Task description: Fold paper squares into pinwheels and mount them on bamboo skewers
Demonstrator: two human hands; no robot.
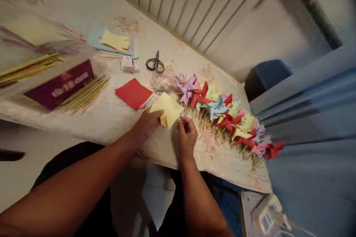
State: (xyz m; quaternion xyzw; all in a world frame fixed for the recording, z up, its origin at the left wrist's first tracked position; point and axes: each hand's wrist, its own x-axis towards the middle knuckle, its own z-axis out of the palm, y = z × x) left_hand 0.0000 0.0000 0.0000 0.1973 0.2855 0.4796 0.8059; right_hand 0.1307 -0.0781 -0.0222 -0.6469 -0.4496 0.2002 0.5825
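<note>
Two hands, left hand [146, 124] and right hand [187, 133], pinch a pale yellow square paper sheet [168, 109], colourful paper pinwheels [222, 113] at three o'clock; crisp folds demand aligned corners.

- Right of my hands, a row of paper pinwheels [222, 113] blocks the table edge.
- Ahead, red paper [132, 93] and scissors [155, 63] lie in the way.
- Bare tablecloth [111, 122] on my left gives free passage.
</note>
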